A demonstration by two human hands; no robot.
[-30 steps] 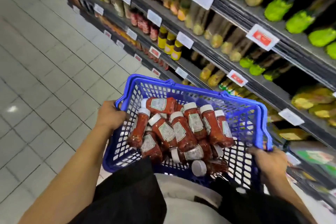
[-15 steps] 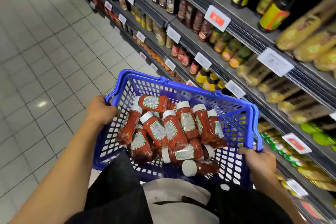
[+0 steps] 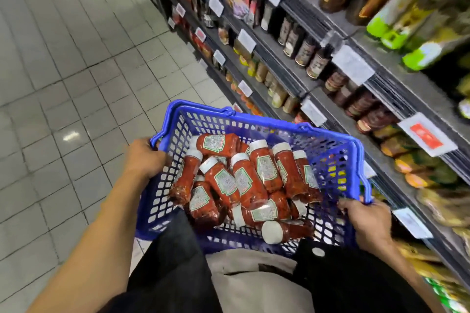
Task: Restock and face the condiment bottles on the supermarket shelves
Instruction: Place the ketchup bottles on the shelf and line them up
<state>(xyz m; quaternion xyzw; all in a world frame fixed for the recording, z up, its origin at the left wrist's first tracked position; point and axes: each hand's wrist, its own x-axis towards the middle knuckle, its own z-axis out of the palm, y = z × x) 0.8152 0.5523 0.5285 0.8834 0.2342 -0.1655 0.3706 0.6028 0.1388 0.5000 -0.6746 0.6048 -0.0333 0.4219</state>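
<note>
Where the red sauce bottles (image 3: 245, 180) lie heaped in the blue plastic basket (image 3: 330, 155), none of them touches either hand: they sit in the middle and on the floor of the basket, well inside its latticed walls. About ten can be counted, each with a white cap and a green-edged label, most leaning with caps toward the far wall, two lying crosswise nearest the body; more may be hidden underneath. The left hand (image 3: 145, 160) grips the basket's left rim, its fingers curled over the edge and down inside, close beside the leftmost bottle. The right hand (image 3: 366, 221) holds the near right corner of the rim, fingers wrapped under it. Both forearms reach forward from a dark garment with a beige panel. To the right run the supermarket shelves (image 3: 396, 89), at least three tiers showing, stocked with dark jars and green-capped bottles, too blurred to count, with white price tags (image 3: 352, 65) along their edges. Grey floor tiles (image 3: 76, 71) lie to the left.
</note>
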